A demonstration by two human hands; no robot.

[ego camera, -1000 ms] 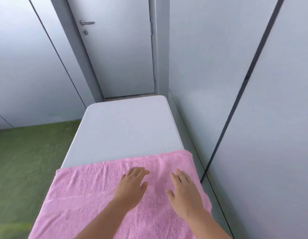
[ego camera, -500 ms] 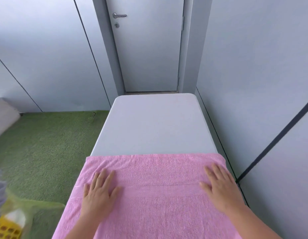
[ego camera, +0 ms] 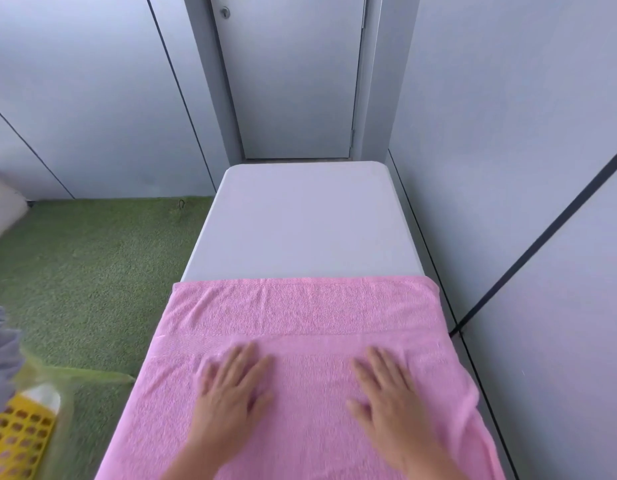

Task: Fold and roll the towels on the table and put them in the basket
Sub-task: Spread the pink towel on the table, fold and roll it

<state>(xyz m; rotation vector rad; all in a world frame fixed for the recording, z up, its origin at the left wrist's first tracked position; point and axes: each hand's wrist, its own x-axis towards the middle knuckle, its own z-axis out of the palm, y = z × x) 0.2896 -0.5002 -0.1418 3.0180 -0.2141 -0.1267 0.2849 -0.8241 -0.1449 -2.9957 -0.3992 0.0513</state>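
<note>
A pink towel [ego camera: 300, 306] lies spread flat over the near end of the white table [ego camera: 307, 223] and hangs over both side edges. My left hand [ego camera: 232, 386] rests palm down on the towel left of its middle, fingers spread. My right hand [ego camera: 386, 386] lies flat on it right of the middle, fingers spread too. Both hands look blurred by motion. A yellow perforated basket [ego camera: 19, 434] shows at the lower left on the floor, partly cut off by the frame.
Green artificial turf [ego camera: 92, 278] covers the floor left of the table. A grey wall [ego camera: 508, 168] runs close along the table's right side. A closed door [ego camera: 293, 74] stands beyond the far end. Grey cloth [ego camera: 0, 355] hangs at the left edge.
My hands slid from the towel's outer edges inward toward its middle. Before that they had spread outward from the centre. The view has turned left and tilted down.
</note>
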